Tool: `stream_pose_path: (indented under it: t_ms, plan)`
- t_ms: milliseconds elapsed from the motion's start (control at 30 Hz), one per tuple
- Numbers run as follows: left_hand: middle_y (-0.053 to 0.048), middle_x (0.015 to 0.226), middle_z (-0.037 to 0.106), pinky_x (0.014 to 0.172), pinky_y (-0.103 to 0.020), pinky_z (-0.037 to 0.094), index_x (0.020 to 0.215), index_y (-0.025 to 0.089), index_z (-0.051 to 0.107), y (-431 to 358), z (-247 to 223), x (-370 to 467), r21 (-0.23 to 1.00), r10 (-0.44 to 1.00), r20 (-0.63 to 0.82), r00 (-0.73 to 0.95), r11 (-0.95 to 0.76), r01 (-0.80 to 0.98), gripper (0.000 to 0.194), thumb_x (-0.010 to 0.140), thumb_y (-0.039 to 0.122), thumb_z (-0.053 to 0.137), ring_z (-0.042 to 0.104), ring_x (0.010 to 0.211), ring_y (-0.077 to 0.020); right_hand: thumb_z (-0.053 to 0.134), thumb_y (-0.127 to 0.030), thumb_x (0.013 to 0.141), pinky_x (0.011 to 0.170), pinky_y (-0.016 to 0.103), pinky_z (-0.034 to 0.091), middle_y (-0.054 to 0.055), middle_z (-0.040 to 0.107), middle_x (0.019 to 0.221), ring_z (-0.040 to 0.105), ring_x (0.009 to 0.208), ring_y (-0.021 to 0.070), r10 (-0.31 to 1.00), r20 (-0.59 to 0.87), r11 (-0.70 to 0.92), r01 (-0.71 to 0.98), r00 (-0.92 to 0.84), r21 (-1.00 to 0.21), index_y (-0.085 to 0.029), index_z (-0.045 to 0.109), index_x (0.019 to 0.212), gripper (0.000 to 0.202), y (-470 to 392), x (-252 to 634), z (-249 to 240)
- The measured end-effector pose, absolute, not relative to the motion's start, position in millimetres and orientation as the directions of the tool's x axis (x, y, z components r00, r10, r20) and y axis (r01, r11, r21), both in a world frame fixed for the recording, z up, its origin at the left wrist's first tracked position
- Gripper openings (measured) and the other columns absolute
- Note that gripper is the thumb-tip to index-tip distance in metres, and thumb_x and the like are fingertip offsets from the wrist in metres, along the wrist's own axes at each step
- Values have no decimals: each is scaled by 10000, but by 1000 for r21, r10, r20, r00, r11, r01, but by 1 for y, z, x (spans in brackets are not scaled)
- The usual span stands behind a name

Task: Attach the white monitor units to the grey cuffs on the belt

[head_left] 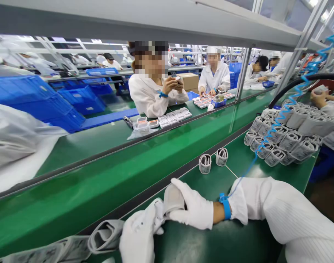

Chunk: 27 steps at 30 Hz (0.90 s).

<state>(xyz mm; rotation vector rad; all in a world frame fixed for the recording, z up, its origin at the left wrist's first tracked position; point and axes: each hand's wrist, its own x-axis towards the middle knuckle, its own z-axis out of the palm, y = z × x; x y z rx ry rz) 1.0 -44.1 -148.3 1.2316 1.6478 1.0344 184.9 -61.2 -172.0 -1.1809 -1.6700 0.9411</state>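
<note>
Down at the near edge of the green bench point(238, 241), both gloved hands meet over one grey cuff point(172, 199). The right hand point(192, 208) has its fingers curled over the top of the cuff, thumb underneath, holding it firmly. The left hand point(141, 233) comes in from below and grips the lower left side of the same cuff, fingers closed on it, though part of that hand runs out of the picture. The cuff sits just above the bench surface, close to the dark strip that edges the moving belt point(101, 182).

A blue wrist strap point(226, 207) circles the right wrist, and a coiled blue cord point(281, 117) runs up from it to the right. Just left of the left hand lies another rolled cuff point(105, 235), with flat printed sheets point(43, 252) beyond it. Two small rolled cuffs point(213, 160) stand upright further up the bench, well apart from the hands. A large heap of rolled cuffs point(287, 137) is stacked at the right. Across the belt, a person in a white coat point(149, 95) holds something small in both hands, with rows of little trays point(167, 118) in front.
</note>
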Motion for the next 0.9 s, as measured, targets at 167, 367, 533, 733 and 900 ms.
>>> stream_pose_path:
  t_ms: [167,367,533,733,900]
  plan:
    - [-39,1005,706,666,-288,570,1126,219,606,-65,-152,12,949,945,-316,-83,312,-52,500,822,600,717,685,861,-219,849,-547,766,1212,471,408,174,397,1589,471,1448,321,905,354,409,260,-236,-874,-219,278,1619,1078,-68,189,-179]
    - [-131,1294,720,874,-429,636,1212,204,723,-71,-149,10,857,873,-407,267,466,-219,483,860,526,651,724,1118,-326,854,-536,776,1235,423,392,172,463,1567,466,1468,297,808,507,581,263,-300,-770,-207,385,1554,967,-60,196,-177]
    - [-186,778,761,619,-417,635,902,101,804,-76,-158,6,890,830,-455,322,436,132,707,956,661,376,758,698,-319,888,-539,705,1182,430,451,155,548,1499,572,1367,308,789,485,594,268,-378,-758,-222,413,1533,1006,-60,198,-174]
    - [-155,1110,773,878,-499,639,1099,189,761,-86,-175,-3,913,916,-382,121,395,-102,484,746,517,806,723,1096,-393,856,-455,732,1116,470,468,136,549,1399,569,1285,301,776,483,622,371,-405,-690,-261,500,1448,822,-62,197,-165]
    - [-125,1349,688,1193,-514,442,1148,203,743,-83,-171,-1,988,986,-153,66,154,-18,485,792,530,768,539,1388,-391,798,-230,714,1145,459,455,136,516,1404,538,1333,284,765,561,632,201,-316,-748,-253,432,1420,796,-66,194,-162]
